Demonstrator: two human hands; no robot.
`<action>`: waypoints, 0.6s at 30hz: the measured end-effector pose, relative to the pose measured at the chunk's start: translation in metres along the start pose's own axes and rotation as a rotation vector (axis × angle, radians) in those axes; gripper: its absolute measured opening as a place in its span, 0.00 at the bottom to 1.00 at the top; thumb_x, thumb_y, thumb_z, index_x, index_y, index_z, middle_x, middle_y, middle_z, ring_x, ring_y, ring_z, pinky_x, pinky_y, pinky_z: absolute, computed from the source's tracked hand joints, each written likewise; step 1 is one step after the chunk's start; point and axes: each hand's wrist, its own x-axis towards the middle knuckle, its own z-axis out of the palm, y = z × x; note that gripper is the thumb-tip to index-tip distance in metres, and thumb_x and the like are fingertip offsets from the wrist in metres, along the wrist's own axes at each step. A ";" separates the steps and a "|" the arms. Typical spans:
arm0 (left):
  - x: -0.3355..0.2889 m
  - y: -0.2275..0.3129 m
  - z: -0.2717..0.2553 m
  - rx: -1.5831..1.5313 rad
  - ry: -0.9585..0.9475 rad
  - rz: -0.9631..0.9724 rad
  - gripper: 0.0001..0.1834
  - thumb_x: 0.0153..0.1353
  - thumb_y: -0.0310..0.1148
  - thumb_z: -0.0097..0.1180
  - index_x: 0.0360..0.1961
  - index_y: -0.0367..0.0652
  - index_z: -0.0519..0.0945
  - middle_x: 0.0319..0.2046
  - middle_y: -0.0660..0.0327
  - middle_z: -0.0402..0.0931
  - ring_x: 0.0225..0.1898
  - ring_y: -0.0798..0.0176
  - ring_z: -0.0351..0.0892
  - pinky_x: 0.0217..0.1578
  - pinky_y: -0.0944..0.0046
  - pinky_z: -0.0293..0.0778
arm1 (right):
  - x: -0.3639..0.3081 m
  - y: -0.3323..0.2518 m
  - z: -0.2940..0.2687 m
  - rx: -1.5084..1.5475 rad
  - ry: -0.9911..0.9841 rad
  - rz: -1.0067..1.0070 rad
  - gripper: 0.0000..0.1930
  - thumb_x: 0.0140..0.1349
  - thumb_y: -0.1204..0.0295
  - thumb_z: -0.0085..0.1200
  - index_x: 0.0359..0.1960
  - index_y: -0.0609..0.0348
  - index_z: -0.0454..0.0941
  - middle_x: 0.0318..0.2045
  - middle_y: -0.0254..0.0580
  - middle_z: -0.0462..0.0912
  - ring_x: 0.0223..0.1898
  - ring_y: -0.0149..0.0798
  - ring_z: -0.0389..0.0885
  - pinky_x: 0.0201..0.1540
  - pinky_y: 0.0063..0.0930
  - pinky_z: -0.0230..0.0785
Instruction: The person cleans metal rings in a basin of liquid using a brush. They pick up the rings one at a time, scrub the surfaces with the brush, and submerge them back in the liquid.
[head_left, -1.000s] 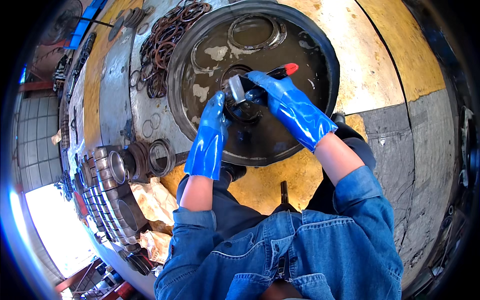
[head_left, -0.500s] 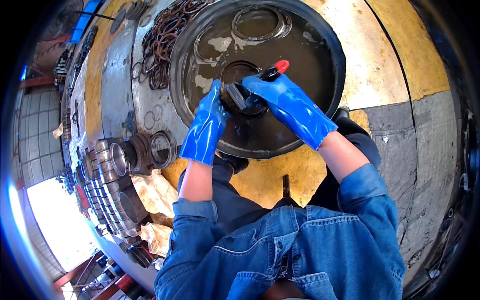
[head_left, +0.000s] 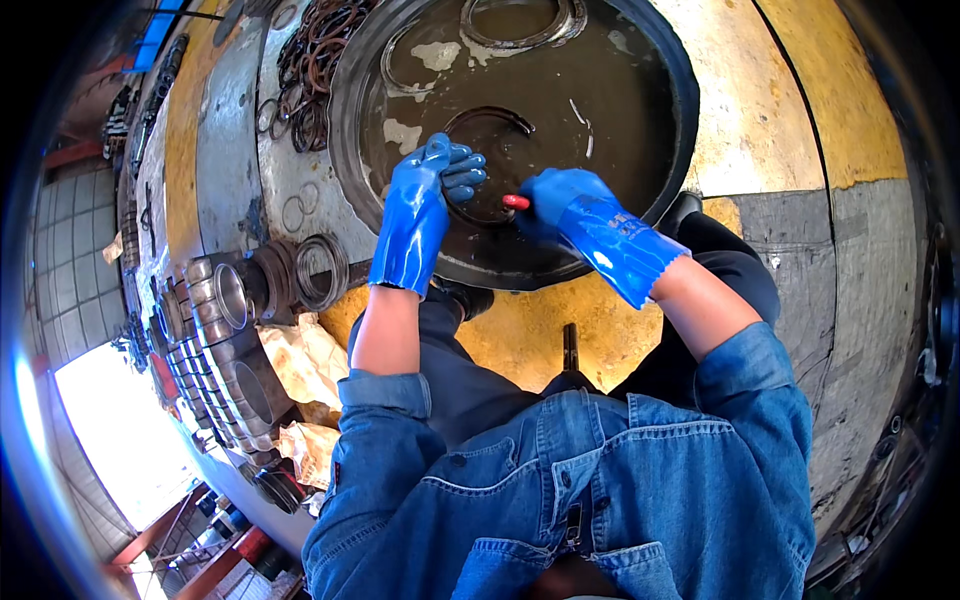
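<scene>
A dark metal ring [head_left: 488,111] lies partly in the murky brown liquid, its near side faint below the surface. My left hand [head_left: 432,185], in a wet blue rubber glove, is closed around the ring's left side with the fingers curled to the right. Just right of the ring's middle is my right hand [head_left: 565,200], gloved alike and slightly blurred. It grips a brush, of which only the red handle end [head_left: 516,202] shows; the bristles are hidden under the hand. Both hands are over the wide black round basin [head_left: 684,120] that holds the liquid.
Larger pale rings [head_left: 520,45] lie in the basin's far part. Left of it are a heap of rusty rings [head_left: 318,65], thin rings [head_left: 299,205], stacked metal cylinders [head_left: 225,345] and brown paper [head_left: 300,360]. Yellow and grey floor plates [head_left: 765,100] lie at right.
My right hand has drawn the brush back to the right, off the left hand, and its handle now points left. The ring sits lower in the liquid.
</scene>
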 end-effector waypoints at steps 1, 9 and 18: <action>-0.001 0.001 -0.002 -0.011 0.001 0.029 0.24 0.76 0.47 0.52 0.53 0.32 0.78 0.48 0.45 0.85 0.44 0.52 0.89 0.40 0.60 0.83 | 0.007 0.006 0.001 -0.040 0.008 0.033 0.12 0.65 0.60 0.56 0.43 0.48 0.87 0.41 0.51 0.88 0.44 0.55 0.88 0.45 0.48 0.81; 0.009 0.005 -0.023 -0.108 0.061 0.192 0.28 0.73 0.50 0.57 0.55 0.32 0.77 0.51 0.43 0.84 0.47 0.48 0.88 0.40 0.58 0.83 | 0.012 0.014 -0.009 0.602 0.518 -0.052 0.12 0.65 0.60 0.59 0.41 0.51 0.88 0.34 0.48 0.89 0.35 0.47 0.89 0.42 0.39 0.81; -0.002 0.015 -0.018 -0.242 0.151 0.195 0.22 0.73 0.52 0.56 0.51 0.43 0.81 0.39 0.54 0.86 0.24 0.67 0.74 0.25 0.66 0.68 | 0.019 0.013 0.024 0.341 0.571 -0.119 0.15 0.65 0.59 0.61 0.49 0.48 0.87 0.41 0.48 0.89 0.43 0.52 0.88 0.48 0.41 0.81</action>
